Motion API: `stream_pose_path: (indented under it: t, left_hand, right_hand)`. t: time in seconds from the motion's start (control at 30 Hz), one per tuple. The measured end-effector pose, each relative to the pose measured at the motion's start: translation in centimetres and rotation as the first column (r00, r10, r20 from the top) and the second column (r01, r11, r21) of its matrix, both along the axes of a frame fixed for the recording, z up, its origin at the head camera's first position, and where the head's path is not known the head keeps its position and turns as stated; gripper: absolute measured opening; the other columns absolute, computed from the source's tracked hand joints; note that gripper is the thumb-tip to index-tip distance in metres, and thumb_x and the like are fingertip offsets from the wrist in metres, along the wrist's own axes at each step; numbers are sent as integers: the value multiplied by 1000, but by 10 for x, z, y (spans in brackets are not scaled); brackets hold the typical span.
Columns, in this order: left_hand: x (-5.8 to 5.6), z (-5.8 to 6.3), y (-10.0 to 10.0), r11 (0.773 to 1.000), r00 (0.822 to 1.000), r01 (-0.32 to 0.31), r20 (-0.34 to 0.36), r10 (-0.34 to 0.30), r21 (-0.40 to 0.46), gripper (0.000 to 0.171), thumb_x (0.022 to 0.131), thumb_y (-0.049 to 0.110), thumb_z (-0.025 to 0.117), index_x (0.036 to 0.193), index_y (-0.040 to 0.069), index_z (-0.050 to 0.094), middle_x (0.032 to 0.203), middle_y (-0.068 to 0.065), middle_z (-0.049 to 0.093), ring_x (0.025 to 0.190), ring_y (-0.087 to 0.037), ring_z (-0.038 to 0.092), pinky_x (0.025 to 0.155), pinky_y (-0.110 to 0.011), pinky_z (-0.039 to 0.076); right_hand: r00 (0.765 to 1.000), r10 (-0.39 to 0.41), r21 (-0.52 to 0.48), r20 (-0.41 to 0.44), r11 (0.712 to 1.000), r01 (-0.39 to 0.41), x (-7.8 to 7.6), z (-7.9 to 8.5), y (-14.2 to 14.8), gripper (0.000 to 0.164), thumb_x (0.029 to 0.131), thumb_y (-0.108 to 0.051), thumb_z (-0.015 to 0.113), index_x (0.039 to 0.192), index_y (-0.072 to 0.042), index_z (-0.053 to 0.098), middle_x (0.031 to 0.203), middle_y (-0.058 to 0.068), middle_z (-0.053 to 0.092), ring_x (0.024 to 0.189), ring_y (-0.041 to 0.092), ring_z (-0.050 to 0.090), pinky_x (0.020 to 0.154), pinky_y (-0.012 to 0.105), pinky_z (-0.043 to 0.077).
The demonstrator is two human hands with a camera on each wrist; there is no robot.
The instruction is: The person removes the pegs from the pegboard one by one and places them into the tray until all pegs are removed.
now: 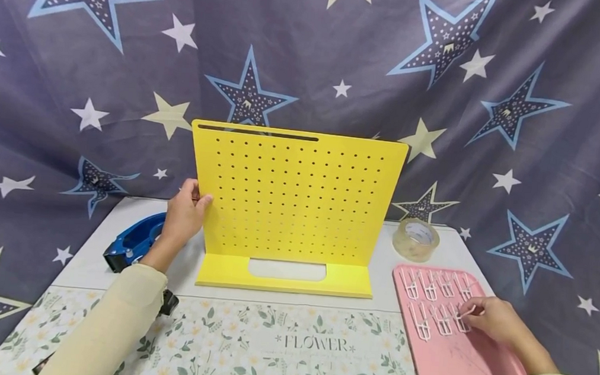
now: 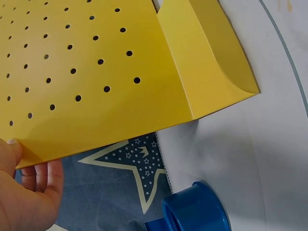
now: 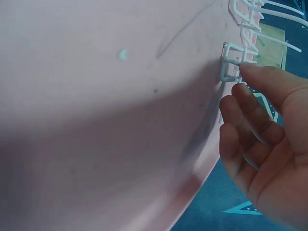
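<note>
A yellow pegboard (image 1: 293, 205) with rows of small holes stands upright on its folded base at the middle of the table. My left hand (image 1: 185, 213) grips its left edge, thumb on the front face and fingers behind, as the left wrist view also shows. On the right, a pink tray (image 1: 468, 369) carries two rows of white wire pegboard hooks (image 1: 445, 322). My right hand (image 1: 499, 324) pinches the rightmost hook of the nearer row between thumb and forefinger. In the right wrist view that hook (image 3: 231, 62) sits at the thumb tip, its prong partly hidden.
A blue tape dispenser (image 1: 137, 239) lies left of the pegboard, close to the left forearm. Behind the tray is a roll of clear tape (image 1: 415, 240). A flower-print mat (image 1: 264, 351) covers the table's front, and a star-patterned curtain (image 1: 312, 51) hangs behind.
</note>
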State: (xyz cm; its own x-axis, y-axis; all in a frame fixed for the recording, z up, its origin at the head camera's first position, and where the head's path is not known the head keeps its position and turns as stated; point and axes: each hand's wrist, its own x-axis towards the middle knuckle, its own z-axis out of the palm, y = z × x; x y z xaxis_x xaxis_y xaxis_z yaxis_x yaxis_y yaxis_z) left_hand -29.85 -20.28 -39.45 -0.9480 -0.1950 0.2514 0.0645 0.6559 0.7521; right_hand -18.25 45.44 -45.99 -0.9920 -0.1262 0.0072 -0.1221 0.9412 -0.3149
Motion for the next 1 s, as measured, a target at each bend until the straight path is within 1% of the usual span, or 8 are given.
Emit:
stream_pose_path:
  t: [0.17,0.33,0.5,0.63,0.73,0.8,0.93,1.0]
  left_hand:
    - [-1,-1,-1,1000,1000,2,10,-2,4,33,107,27,54,131,5,46,116,-19,62,104,-34,60,93,-48,53]
    - [0,2,-2,1000,1000,19,23,-19,3,34,107,29,53,130,5,45,115,-18,60,105,-34,59,90,-46,52]
    - [2,6,-6,999,996,51,69,-50,-7,36,107,30,52,130,4,43,111,-16,54,103,-31,55,86,-40,47]
    - [5,12,-8,998,991,70,114,-70,5,40,107,30,52,136,2,42,121,-18,55,112,-33,55,94,-44,50]
    - [9,19,-11,998,993,65,102,-67,23,44,107,28,52,140,1,40,130,-20,55,120,-36,56,100,-49,50]
    - [14,25,-13,998,995,50,83,-53,36,46,106,27,52,142,1,39,135,-21,53,124,-37,55,103,-51,50]
    - [29,44,-12,999,998,20,60,-23,48,48,105,25,51,145,3,37,143,-21,49,131,-38,53,107,-53,47]
    - [37,54,-9,999,998,33,47,-34,38,48,105,24,51,146,3,37,144,-20,48,132,-37,52,109,-54,45]
  right_hand:
    - [1000,-11,7,18,1000,10,0,2,2,10,80,-18,80,83,-23,73,73,-10,68,70,4,54,68,32,44]
    - [999,-27,10,38,1000,26,0,10,5,11,81,-16,77,91,-19,76,76,-8,70,71,7,59,65,31,45]
    - [999,-31,12,-28,999,32,0,28,8,16,83,-12,75,99,-9,76,82,-1,74,71,9,65,62,31,48]
    - [994,-37,38,-103,998,41,-1,51,4,19,87,-14,75,104,-6,75,85,5,76,75,20,69,68,43,52]
    - [983,-28,45,-182,998,37,-3,67,-3,20,89,-18,75,105,-6,75,86,7,77,76,26,72,71,52,53]
    - [974,-18,28,-224,999,25,-4,75,-11,19,90,-20,75,105,-8,75,87,6,78,76,22,73,71,52,54]
    - [948,37,14,-317,999,-34,-5,88,-32,15,89,-18,76,103,-13,76,80,-1,76,68,-1,62,62,34,50]
    - [929,76,10,-362,997,-78,-6,93,-46,16,87,-16,77,103,-13,76,81,-2,75,67,-4,59,59,30,47]
